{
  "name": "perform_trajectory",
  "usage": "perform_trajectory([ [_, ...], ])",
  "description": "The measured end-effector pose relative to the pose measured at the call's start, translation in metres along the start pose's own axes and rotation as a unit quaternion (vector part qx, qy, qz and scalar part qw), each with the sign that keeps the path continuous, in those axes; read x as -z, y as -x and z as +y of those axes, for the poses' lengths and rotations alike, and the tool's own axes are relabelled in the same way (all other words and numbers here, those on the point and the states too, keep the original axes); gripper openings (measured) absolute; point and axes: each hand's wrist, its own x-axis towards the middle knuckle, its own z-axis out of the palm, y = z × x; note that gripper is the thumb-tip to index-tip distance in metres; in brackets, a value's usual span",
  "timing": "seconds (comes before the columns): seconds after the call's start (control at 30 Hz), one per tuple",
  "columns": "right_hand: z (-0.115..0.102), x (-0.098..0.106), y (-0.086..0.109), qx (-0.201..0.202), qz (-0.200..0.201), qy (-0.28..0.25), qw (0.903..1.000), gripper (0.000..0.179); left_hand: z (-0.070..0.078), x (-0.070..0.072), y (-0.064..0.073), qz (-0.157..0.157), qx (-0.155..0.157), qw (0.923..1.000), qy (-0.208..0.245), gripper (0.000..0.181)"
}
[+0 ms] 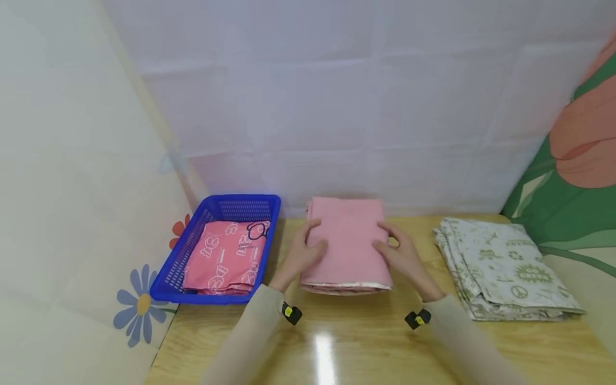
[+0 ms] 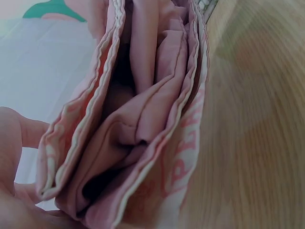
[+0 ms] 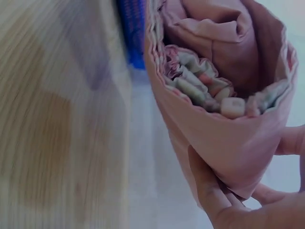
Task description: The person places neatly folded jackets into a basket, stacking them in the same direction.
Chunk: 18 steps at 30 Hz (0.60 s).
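A folded pink cloth (image 1: pixel 347 240) is held between both hands above the middle of the table. On its left side my left hand (image 1: pixel 302 255) grips the edge, thumb on the top face. The right hand (image 1: pixel 403 258) grips the opposite side in the same way, with its thumb also on top. In the left wrist view, the pink cloth (image 2: pixel 138 124) shows loose inner folds and a pale printed outer layer with red lettering. The right wrist view shows the cloth (image 3: pixel 224 138) curved round bunched inner layers. Some fingers are hidden behind or under the cloth.
A blue plastic basket (image 1: pixel 163 289) stands at the left, holding a folded pink printed cloth (image 1: pixel 226 256). At the right lies a folded white cloth with green print (image 1: pixel 510 267). White sheeting (image 1: pixel 337 107) hangs behind the wooden table (image 1: pixel 366 342), with flower-patterned fabric on both sides.
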Motion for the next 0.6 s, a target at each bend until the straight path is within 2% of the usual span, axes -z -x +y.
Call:
perform_trajectory([
  [0.1, -0.004, -0.012, -0.005, 0.002, 0.001, -0.003, 1.0000, 0.059, -0.001, 0.011, -0.001, 0.010, -0.006, 0.9999, -0.002, 0.064],
  [0.33, -0.011, -0.029, -0.012, 0.002, -0.015, -0.029, 0.9995, 0.062, -0.003, 0.033, -0.002, 0.038, -0.014, 0.9981, -0.046, 0.066],
  [0.6, -0.022, -0.041, -0.016, 0.009, -0.023, -0.033, 0.9992, 0.064, 0.002, 0.053, 0.002, 0.039, -0.024, 0.9984, -0.032, 0.067],
])
